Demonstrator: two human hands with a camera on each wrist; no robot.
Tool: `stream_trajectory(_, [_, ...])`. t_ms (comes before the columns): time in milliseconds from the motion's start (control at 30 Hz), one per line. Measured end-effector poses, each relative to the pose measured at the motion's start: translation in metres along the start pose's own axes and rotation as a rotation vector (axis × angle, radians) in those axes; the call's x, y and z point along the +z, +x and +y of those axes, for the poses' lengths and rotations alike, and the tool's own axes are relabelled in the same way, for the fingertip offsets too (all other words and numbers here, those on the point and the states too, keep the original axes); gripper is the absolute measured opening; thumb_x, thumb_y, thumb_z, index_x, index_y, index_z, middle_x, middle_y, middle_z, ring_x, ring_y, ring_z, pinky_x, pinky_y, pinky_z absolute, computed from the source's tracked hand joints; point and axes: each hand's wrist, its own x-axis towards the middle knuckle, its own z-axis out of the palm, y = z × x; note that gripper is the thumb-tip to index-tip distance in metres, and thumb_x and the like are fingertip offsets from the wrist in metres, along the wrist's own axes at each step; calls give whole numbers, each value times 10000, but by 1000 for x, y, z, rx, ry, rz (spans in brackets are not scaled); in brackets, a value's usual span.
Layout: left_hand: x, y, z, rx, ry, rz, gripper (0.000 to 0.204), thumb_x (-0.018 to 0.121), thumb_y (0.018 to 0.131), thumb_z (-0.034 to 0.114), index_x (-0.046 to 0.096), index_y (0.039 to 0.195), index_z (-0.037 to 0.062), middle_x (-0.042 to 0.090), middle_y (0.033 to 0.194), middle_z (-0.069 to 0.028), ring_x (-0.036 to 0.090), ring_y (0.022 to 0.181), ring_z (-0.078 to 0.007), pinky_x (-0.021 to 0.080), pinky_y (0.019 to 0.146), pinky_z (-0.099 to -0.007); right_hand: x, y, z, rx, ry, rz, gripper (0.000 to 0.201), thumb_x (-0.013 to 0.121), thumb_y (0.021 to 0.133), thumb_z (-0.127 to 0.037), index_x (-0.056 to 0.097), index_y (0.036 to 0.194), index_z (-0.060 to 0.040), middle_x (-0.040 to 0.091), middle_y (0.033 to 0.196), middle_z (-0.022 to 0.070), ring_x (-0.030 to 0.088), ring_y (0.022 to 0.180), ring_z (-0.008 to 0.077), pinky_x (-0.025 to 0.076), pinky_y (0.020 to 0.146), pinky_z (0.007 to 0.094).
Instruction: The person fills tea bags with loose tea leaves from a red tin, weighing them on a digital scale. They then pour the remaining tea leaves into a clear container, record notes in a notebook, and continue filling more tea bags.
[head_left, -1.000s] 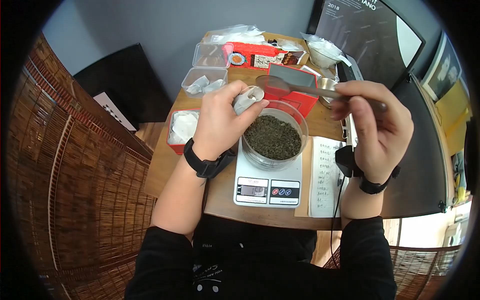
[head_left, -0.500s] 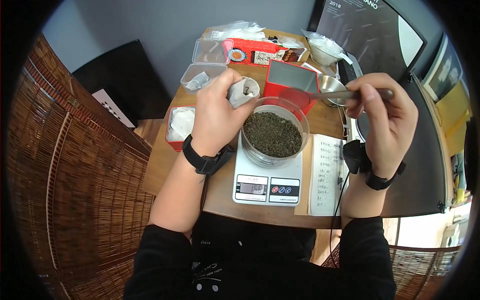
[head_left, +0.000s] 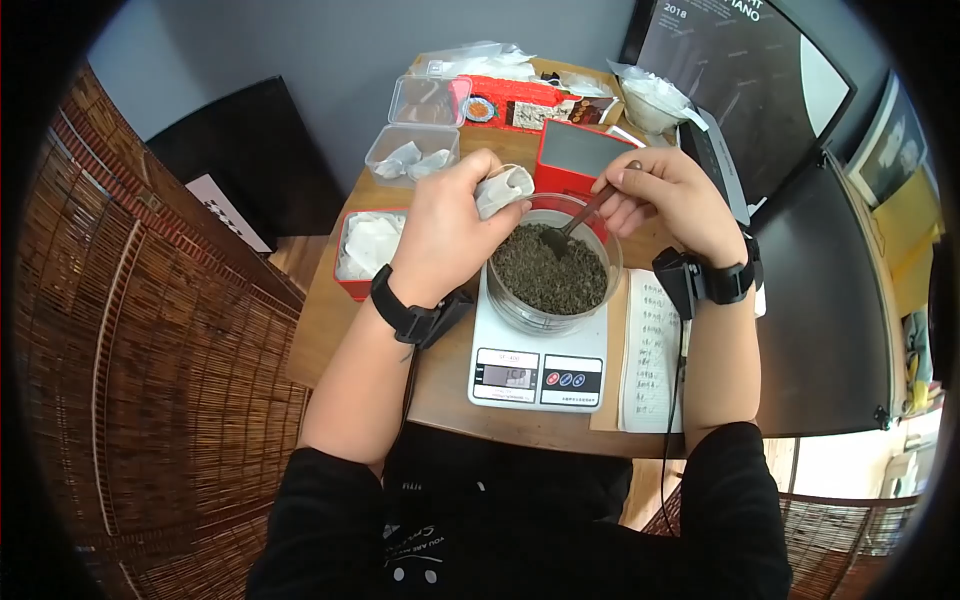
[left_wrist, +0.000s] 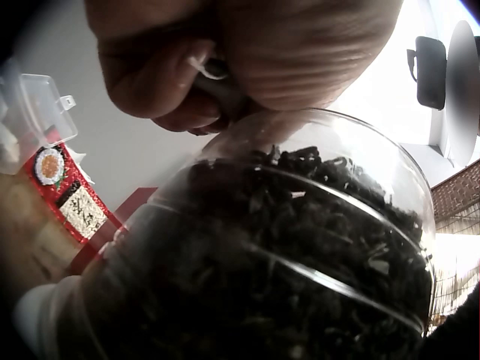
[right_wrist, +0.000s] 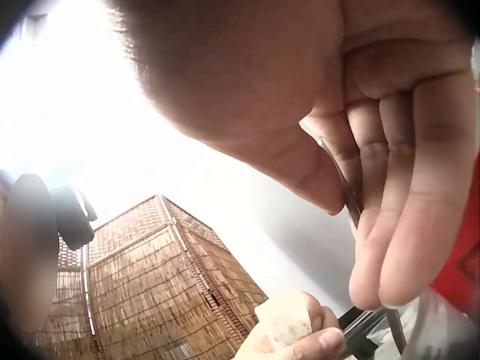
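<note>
1. Centre-left, the left hand has fingers curled round a white pouch, mouth showing; probably light, soft, crushable, best pinched near the rim.
2. Dead centre, the clear tub of dark leaves! A red tin's edge crowds behind; open air above.
3. Right of centre, the right hand's fingers pinch a stiff-looking spoon by the handle end, tip among the leaves.
</note>
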Motion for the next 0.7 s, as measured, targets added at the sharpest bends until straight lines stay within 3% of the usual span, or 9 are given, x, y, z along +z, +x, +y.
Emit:
stream_trajectory(600, [-1, 0, -1, 21, -5, 13, 267, 865, 870, 97, 626, 946, 4, 708, 820, -99, 651, 739, -172, 515, 703, -348, -12, 11, 19, 66, 220, -28, 292, 558, 1120, -167, 735, 1111, 66, 798, 902, 135, 770, 722, 148, 645, 686, 252])
stream_trajectory(667, [-2, 1, 0, 16, -14, 5, 244, 843, 867, 125, 660, 957, -9, 737, 855, -191, 740, 793, -357, 560, 724, -417, -13, 12, 22, 69, 244, -16, 292, 556, 1120, -164, 729, 1124, 71, 799, 909, 140, 771, 724, 149, 647, 689, 253])
stream_trajectory(700, [-1, 0, 1, 17, -14, 4, 244, 843, 867, 125, 660, 957, -9, 737, 855, -191, 740, 793, -357, 560, 724, -417, -13, 13, 23, 70, 261, -23, 294, 555, 1121, -165, 724, 1135, 76, 800, 918, 145, 769, 724, 146, 644, 687, 250])
